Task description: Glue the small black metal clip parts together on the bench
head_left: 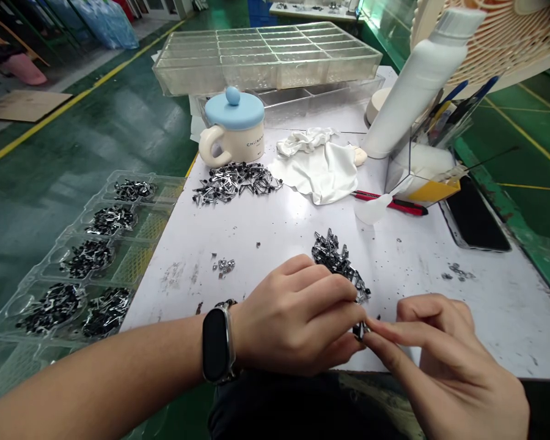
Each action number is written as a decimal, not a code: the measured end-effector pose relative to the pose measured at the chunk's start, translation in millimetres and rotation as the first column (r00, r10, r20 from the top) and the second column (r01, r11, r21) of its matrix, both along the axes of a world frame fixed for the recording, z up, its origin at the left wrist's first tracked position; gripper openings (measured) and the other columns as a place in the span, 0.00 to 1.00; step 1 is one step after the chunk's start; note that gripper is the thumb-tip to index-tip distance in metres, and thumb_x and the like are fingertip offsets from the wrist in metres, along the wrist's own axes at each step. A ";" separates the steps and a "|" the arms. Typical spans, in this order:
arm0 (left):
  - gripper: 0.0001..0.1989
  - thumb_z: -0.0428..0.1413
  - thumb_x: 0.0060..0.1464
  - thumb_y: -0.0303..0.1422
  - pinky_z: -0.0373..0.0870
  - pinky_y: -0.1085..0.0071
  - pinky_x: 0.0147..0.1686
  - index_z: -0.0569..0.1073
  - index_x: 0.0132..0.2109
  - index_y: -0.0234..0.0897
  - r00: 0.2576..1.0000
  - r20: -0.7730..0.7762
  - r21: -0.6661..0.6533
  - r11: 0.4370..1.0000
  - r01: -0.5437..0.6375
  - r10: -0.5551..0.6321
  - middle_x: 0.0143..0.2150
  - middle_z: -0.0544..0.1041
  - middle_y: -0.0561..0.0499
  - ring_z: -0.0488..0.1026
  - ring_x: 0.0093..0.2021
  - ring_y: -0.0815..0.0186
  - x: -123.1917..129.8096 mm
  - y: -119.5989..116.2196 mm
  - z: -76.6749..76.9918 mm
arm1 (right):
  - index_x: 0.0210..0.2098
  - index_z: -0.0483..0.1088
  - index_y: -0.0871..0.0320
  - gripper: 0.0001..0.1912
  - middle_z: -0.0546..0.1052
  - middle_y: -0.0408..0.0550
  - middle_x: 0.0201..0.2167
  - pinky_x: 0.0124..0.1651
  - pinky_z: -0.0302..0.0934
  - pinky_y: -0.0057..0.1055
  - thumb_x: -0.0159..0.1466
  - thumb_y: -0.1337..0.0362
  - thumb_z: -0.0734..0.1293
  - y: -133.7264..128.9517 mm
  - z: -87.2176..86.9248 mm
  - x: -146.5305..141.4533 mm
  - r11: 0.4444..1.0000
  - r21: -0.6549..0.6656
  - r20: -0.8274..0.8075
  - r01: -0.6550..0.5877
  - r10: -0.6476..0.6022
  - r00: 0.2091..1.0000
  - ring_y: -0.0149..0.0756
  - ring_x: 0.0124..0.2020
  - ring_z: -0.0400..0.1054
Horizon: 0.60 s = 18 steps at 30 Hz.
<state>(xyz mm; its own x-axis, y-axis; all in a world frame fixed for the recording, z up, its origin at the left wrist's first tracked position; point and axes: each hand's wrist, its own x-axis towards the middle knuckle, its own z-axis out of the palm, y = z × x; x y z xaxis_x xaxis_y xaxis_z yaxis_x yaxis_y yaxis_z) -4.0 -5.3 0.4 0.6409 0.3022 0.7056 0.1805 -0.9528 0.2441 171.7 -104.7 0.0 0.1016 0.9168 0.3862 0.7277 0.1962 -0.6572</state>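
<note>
Close to the table's front edge, my left hand (302,318) and my right hand (449,354) meet fingertip to fingertip. Between them is a small black-and-silver metal part (360,330), pinched by the thumb and forefinger of each hand; its exact kind is too small to make out. Just beyond my left knuckles lies a pile of similar black-and-silver parts (337,256), partly covered by the hand. A larger heap of such parts (236,181) sits farther back, before a lidded mug. Several tiny silver pieces (223,266) lie left of my left hand.
Along the left, a clear compartment tray (140,241) holds more parts. The mug (247,137), a white cloth (325,171), a red-and-black cutter (406,208), a white bottle (417,85), a pen holder (421,165) and a phone (476,214) stand or lie farther back. Stacked clear trays (256,76) rise behind.
</note>
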 end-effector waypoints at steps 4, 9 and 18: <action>0.10 0.59 0.52 0.34 0.63 0.69 0.30 0.73 0.38 0.32 1.000 -0.007 0.010 1.000 0.003 -0.003 0.34 0.74 0.49 0.68 0.31 0.69 0.3 0.8 -1.2 | 0.34 0.72 0.50 0.05 0.64 0.47 0.32 0.34 0.52 0.31 0.59 0.67 0.69 -0.4 0.1 -1.3 1.000 -0.003 0.003 0.018 -0.018 1.000 0.34 0.37 0.59; 0.10 0.59 0.51 0.34 0.63 0.69 0.31 0.73 0.39 0.31 1.000 -0.002 0.009 1.000 0.019 -0.019 0.35 0.74 0.49 0.69 0.32 0.69 0.4 1.2 -2.6 | 0.35 0.71 0.51 0.06 0.63 0.46 0.32 0.34 0.53 0.30 0.59 0.69 0.69 -1.8 0.9 -0.9 1.000 0.003 -0.012 0.007 -0.007 1.000 0.34 0.37 0.58; 0.10 0.58 0.52 0.34 0.63 0.69 0.30 0.73 0.39 0.31 1.000 0.003 -0.006 1.000 0.028 -0.028 0.34 0.75 0.49 0.68 0.31 0.69 0.1 0.4 -1.9 | 0.35 0.71 0.50 0.07 0.64 0.46 0.34 0.34 0.54 0.29 0.58 0.67 0.69 -2.8 0.6 0.9 0.999 -0.034 -0.004 -0.006 0.006 1.000 0.32 0.38 0.60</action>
<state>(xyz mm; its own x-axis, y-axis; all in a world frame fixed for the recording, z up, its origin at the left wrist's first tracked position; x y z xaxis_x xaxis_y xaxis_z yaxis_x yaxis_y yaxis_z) -3.9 -4.9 -1.4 0.6471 0.2887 0.7056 0.1532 -0.9559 0.2506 172.6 -107.5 0.6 0.0973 0.9302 0.3540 0.7244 0.1777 -0.6661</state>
